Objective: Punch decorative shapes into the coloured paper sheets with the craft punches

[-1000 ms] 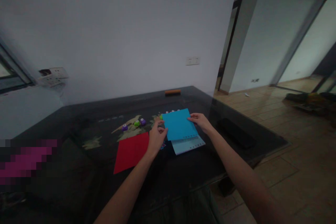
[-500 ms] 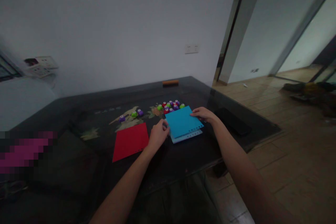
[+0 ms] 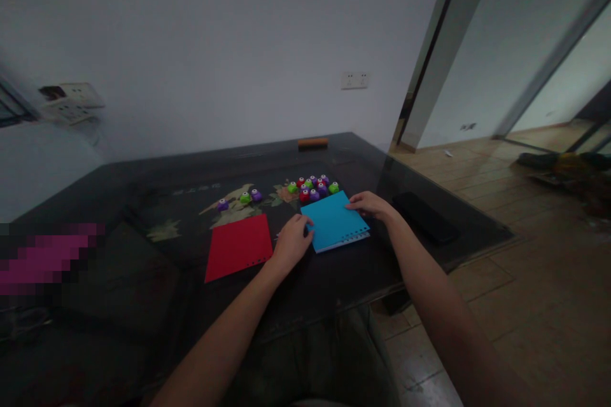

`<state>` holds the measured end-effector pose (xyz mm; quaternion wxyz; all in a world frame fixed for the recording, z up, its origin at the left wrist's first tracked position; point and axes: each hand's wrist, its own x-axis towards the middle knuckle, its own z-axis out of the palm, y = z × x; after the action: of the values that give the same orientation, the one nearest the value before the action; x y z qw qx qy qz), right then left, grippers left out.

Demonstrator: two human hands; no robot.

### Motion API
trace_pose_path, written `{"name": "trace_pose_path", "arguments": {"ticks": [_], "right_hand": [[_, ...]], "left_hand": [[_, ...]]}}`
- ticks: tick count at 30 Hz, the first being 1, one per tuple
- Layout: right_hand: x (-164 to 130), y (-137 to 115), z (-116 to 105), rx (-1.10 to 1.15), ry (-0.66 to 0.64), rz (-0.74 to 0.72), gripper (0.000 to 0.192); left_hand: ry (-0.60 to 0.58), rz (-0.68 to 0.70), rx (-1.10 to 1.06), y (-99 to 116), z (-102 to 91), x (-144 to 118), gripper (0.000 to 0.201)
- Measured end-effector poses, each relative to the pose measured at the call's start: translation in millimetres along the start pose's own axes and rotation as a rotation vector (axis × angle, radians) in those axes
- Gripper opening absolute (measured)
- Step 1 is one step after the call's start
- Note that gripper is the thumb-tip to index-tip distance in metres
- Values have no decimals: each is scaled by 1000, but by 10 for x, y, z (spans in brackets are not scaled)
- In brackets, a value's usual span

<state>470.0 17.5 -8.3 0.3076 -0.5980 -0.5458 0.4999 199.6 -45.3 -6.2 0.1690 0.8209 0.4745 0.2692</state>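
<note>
A blue punched cover [image 3: 333,219] lies over a pale punched sheet stack [image 3: 344,243], whose edge shows along the near side. My left hand [image 3: 293,240] grips the left edge of the blue cover, fingers curled over it. At its upper right edge, my right hand [image 3: 371,205] pinches the cover between thumb and fingers. To the left of my left hand, a red cover [image 3: 238,247] with a row of holes lies flat on the dark table [image 3: 315,296].
Several small red, green and purple pieces with eye-like tops [image 3: 315,187] cluster behind the blue cover, and a few more purple and green pieces [image 3: 245,198] sit to the left. A brown stick-like object [image 3: 312,143] is at the back. A black flat object [image 3: 424,219] lies right.
The blue cover has come down onto the pale sheets, so the gap between them has nearly closed. My left hand has shifted slightly right onto its edge. The view has tilted a little.
</note>
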Motion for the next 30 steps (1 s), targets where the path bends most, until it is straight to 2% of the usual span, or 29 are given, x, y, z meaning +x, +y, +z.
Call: {"name": "trace_pose_path", "arguments": {"ticks": [8, 15, 18, 21, 23, 27, 30], "right_hand": [[2, 0, -12, -56, 27, 12, 23], [-10, -1, -24, -191, 143, -26, 17], [32, 16, -9, -294, 260, -37, 12], [92, 29, 38, -453, 416, -134, 11], [137, 35, 85, -546, 470, -241, 15], [242, 44, 192, -694, 429, -394, 21], [313, 47, 267, -766, 389, -451, 23]], "left_hand": [[-71, 23, 94, 15, 35, -24, 22], [-73, 31, 95, 18, 28, -25, 20], [-76, 30, 104, 32, 9, -26, 21], [-84, 29, 87, 82, -20, -43, 21], [-113, 41, 63, 133, -36, -66, 24], [-195, 101, 61, 227, -40, -123, 36], [-222, 128, 94, 257, -28, -151, 39]]}}
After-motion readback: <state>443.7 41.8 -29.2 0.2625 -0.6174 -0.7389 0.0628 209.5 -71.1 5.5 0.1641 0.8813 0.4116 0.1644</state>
